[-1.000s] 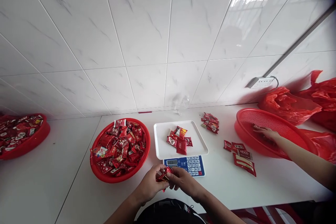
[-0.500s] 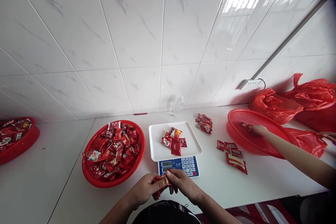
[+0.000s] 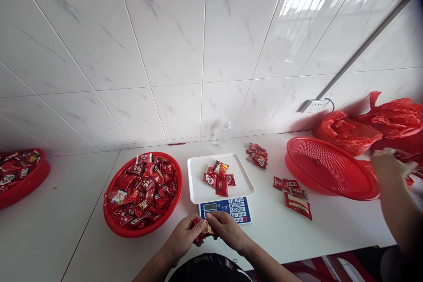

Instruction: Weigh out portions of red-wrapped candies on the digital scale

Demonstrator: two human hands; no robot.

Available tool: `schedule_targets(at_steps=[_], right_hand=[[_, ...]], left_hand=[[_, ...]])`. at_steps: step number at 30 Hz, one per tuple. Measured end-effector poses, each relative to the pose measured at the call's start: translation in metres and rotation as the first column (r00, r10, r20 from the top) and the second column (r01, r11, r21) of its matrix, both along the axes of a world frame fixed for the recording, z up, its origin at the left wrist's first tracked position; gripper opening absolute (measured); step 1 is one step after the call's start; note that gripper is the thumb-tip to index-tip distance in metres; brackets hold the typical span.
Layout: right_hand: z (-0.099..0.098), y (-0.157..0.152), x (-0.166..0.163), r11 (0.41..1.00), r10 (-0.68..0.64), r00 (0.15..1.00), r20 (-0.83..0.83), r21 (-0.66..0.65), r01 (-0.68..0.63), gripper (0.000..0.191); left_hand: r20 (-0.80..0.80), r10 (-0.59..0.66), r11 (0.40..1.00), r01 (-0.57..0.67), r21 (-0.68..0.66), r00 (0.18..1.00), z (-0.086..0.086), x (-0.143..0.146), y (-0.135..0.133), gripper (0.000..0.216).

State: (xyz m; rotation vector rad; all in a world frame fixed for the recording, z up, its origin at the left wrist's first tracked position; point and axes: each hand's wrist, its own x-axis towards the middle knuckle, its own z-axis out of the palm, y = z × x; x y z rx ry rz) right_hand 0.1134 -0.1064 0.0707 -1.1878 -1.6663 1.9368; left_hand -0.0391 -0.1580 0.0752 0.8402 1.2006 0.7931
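Between my left hand (image 3: 185, 234) and my right hand (image 3: 228, 231), both closed, is a small red candy packet (image 3: 207, 228) with a gold print. I hold it just in front of the scale's keypad (image 3: 238, 209). On the white scale tray (image 3: 198, 188) lie several red candy packets (image 3: 221, 185). To the left stands a round red basket (image 3: 110, 222) filled with similar packets (image 3: 148, 187). My fingertips partly cover the packet and the lower edge of the scale.
Loose packets (image 3: 298, 205) and another small pile (image 3: 257, 155) lie right of the scale. Beyond is a red basket (image 3: 333, 169); beside it, a co-worker's hand (image 3: 388, 165) is at red plastic bags (image 3: 393, 119). A power strip (image 3: 315, 105), clear bottle (image 3: 225, 131) and second filled basket (image 3: 36, 180) stand around.
The co-worker's hand has left the right basket and moved right to the bags; the packets it held are out of that basket. My hands have turned the packet slightly, still gripping it.
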Motion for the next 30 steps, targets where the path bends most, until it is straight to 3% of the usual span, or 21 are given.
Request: schedule_targets(at_steps=[4,12,19,26,30], right_hand=[[0.000,0.001,0.002,0.999,0.000,0.999,0.045,0.032,-0.001,0.053],[0.000,-0.001,0.000,0.999,-0.039,0.999,-0.007,0.000,0.039,0.053],[0.010,0.009,0.010,0.999,-0.038,0.999,0.012,0.007,0.038,0.054],[0.017,0.005,0.007,0.993,0.116,0.991,-0.065,-0.011,-0.117,0.043],[0.015,0.002,0.001,0.998,0.049,0.996,-0.070,-0.042,-0.052,0.041]], left_hand=[[-0.058,-0.008,1.000,0.008,-0.003,0.998,0.000,-0.001,0.001,0.045],[-0.180,0.036,0.993,-0.015,0.115,0.983,0.004,-0.002,0.005,0.044],[-0.049,0.246,0.968,-0.248,-0.042,0.968,-0.003,-0.017,0.008,0.044],[-0.051,0.153,0.988,-0.153,-0.011,0.987,-0.002,-0.012,0.005,0.046],[0.023,0.122,0.990,-0.120,-0.074,0.992,-0.005,-0.010,0.002,0.050]])
